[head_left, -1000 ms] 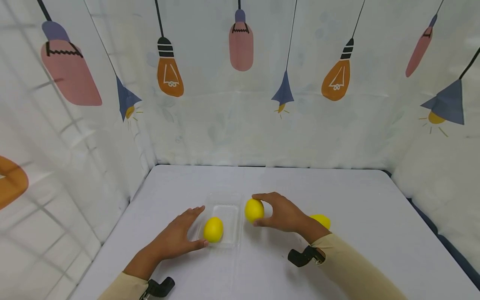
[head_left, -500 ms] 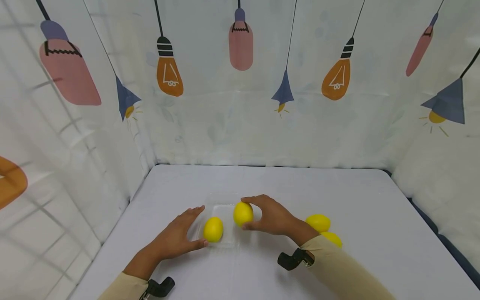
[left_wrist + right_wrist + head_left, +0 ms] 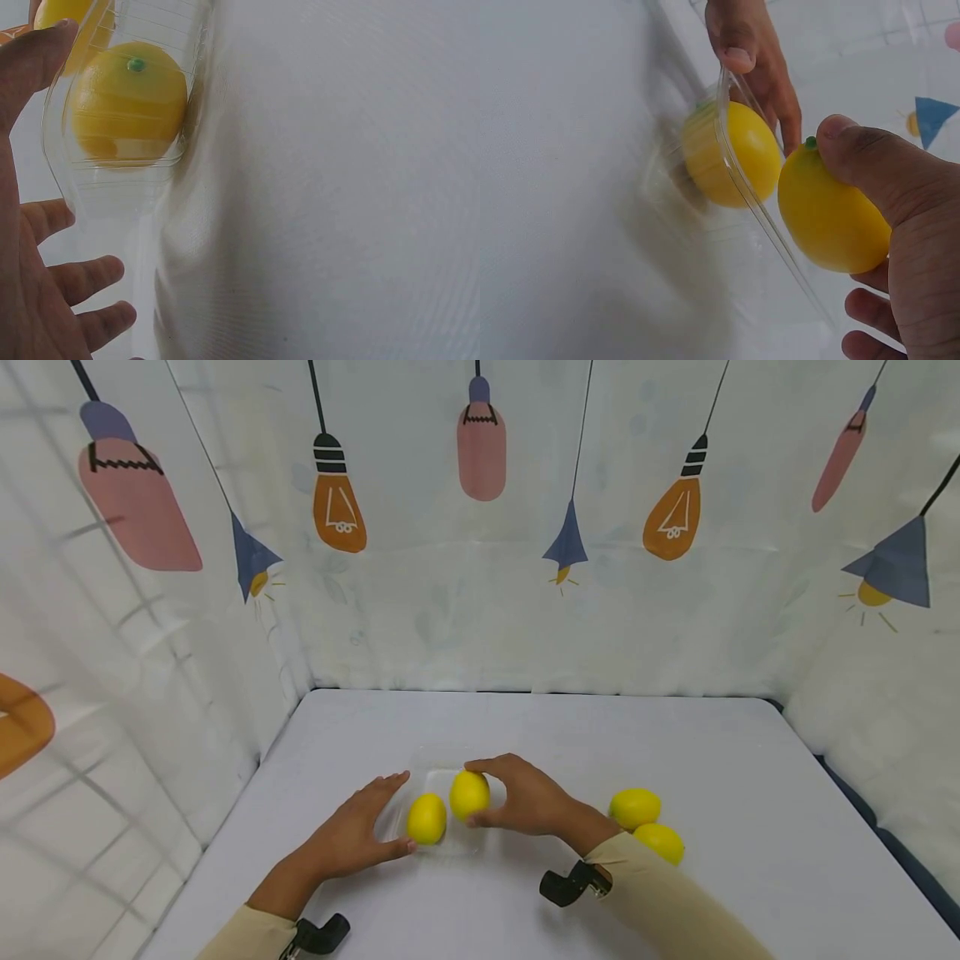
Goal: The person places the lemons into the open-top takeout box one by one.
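A clear plastic container (image 3: 441, 775) sits on the table with one yellow lemon (image 3: 426, 819) lying in its near left part. My left hand (image 3: 348, 837) is spread along the container's left side; in the left wrist view its thumb (image 3: 45, 56) and forefinger come right up to the rim, the other fingers loosely extended. My right hand (image 3: 528, 797) pinches a second lemon (image 3: 829, 214) between thumb and fingers. That lemon is over the container's right half, close beside the first one, its green stem tip showing in the right wrist view.
Two more lemons, one farther back (image 3: 634, 808) and one nearer (image 3: 660, 842), lie together on the white table (image 3: 750, 777), next to my right forearm. A white curtain (image 3: 480, 610) printed with lamps surrounds the table at the back and sides.
My right hand has carried its lemon leftward, from beside the container to over it. The two lemons by the right forearm have come more into view. My left hand has stayed put.
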{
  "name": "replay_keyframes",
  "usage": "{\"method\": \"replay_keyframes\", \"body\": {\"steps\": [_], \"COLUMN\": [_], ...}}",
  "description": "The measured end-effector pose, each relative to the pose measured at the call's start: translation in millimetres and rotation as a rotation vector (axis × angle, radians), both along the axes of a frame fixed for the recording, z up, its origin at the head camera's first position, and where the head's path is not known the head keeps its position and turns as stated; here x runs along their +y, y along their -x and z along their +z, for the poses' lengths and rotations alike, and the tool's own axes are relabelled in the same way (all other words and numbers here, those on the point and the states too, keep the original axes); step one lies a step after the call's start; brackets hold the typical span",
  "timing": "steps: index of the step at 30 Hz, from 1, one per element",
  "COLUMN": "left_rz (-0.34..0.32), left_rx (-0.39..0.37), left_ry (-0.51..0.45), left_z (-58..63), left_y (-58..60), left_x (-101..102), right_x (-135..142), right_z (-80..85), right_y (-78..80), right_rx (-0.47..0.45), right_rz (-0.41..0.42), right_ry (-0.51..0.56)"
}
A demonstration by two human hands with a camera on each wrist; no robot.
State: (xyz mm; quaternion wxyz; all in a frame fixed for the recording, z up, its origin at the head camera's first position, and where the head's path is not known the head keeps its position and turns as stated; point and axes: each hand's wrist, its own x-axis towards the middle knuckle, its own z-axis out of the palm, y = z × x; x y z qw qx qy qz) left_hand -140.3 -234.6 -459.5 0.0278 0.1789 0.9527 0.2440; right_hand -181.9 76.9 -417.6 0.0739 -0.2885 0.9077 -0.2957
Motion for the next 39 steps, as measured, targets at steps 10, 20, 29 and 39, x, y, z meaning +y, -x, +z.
{"method": "replay_keyframes", "body": {"steps": [10, 20, 29, 39], "left_rz": [0.008, 0.005, 0.003, 0.004], "left_rx": [-0.004, 0.000, 0.000, 0.001], "left_ry": [0.001, -0.005, -0.008, -0.014], "left_z": [-0.5, -1.7, -1.3, -0.6], "left_y": [-0.3, -0.7, -0.6, -0.7], "left_x": [-0.4, -0.4, -0.2, 0.6], "right_x": [-7.6, -13.1, -17.3, -17.8], "right_z": [-8.9, -9.5, -15.7, -15.9], "right_y": [0.1, -2.9, -2.9, -3.2], "right_rx": [0.026, 0.045, 0.085, 0.103], "right_rz": [0.032, 0.048, 0.057, 0.064], "right_ry": [-0.026, -0.041, -0.064, -0.071]}}
